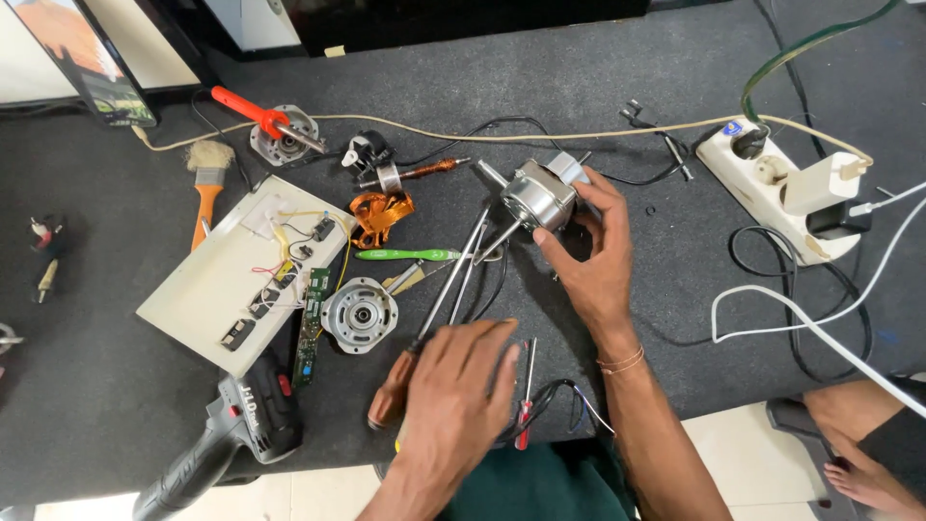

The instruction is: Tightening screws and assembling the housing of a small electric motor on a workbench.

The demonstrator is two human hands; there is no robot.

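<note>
Bright even light, soft shadows, edges warped.

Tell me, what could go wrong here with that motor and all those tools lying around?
The right hand alone steadies the small silver motor, so it might twist or slip if pushed. The left hand rests over a brown-handled screwdriver whose long shaft points at the motor and could skid toward the fingers. Black wires and a red screwdriver near the table edge might snag or roll off.

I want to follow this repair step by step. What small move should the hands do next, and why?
Probably guide the screwdriver tip into the motor housing. The right hand holds the motor, and the left hand holds the screwdriver with its shaft pointing toward the motor; whether the tip touches is unclear.
</note>
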